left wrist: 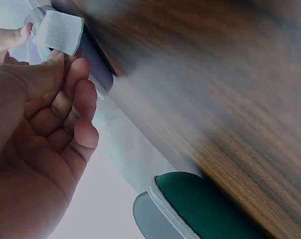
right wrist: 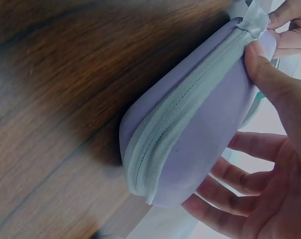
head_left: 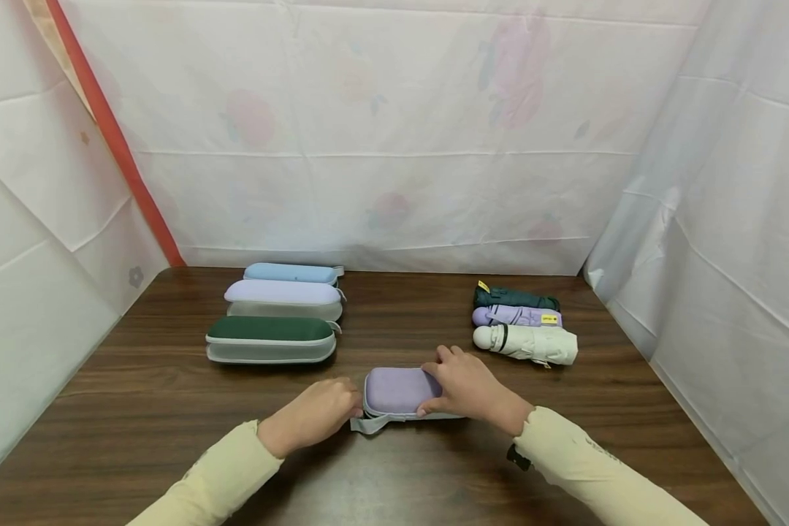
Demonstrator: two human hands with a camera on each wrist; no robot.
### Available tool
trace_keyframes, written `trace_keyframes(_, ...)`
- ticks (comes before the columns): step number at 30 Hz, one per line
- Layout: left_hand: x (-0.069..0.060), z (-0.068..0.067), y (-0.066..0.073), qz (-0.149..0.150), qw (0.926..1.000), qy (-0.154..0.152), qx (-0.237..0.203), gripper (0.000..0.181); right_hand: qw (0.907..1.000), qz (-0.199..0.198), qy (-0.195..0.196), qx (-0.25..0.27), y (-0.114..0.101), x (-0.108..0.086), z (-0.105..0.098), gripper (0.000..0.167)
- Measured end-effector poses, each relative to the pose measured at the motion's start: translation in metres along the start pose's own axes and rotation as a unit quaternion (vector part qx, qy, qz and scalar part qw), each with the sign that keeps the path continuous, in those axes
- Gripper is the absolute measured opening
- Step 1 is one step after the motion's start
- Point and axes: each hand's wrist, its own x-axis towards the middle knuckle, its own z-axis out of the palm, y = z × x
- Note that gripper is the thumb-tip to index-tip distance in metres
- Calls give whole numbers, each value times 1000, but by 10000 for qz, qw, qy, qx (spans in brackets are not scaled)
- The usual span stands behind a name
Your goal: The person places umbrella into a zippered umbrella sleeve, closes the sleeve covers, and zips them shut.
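Mauve zip case (head_left: 397,391) on tabletop (head_left: 394,486); right hand (head_left: 467,387) grasping it at three o'clock, left hand (head_left: 322,413) pinching grey tab (left wrist: 64,32) at eight.

- On the left, a green case (head_left: 271,329) sits nearest, then a lavender case (head_left: 283,292), with a blue case (head_left: 289,273) farthest.
- Over right, a white umbrella (head_left: 529,342) lies nearest, then a purple umbrella (head_left: 522,315), then a dark umbrella (head_left: 516,297).
- White cloth (head_left: 381,109) hangs behind, a red strip (head_left: 115,139) far left.
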Motion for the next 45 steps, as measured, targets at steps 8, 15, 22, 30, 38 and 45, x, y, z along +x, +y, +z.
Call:
trace_keyframes(8,0,1,7,27,10000,20,-6,26,9999,122,-40,-72,-3,0,0,72)
trace_keyframes(15,1,6,17,9,9990,226,379,28,9999,91,65,-93,-4,-1,0,71)
trace_keyframes(22,5,11,34,-173,9928,667,980,28,9998,78,127,-150,-4,0,1,72)
trace_keyframes(30,14,13,47,-233,9893,569,1327,28,9996,23,190,-205,-5,-1,1,71)
trace_keyframes(38,18,0,25,-514,9971,334,456,38,9992,-94,-6,397,10,-7,1,73)
trace_keyframes(45,18,-3,-1,-747,9946,492,-526,57,9828,-22,-523,1772,47,-33,2,85)
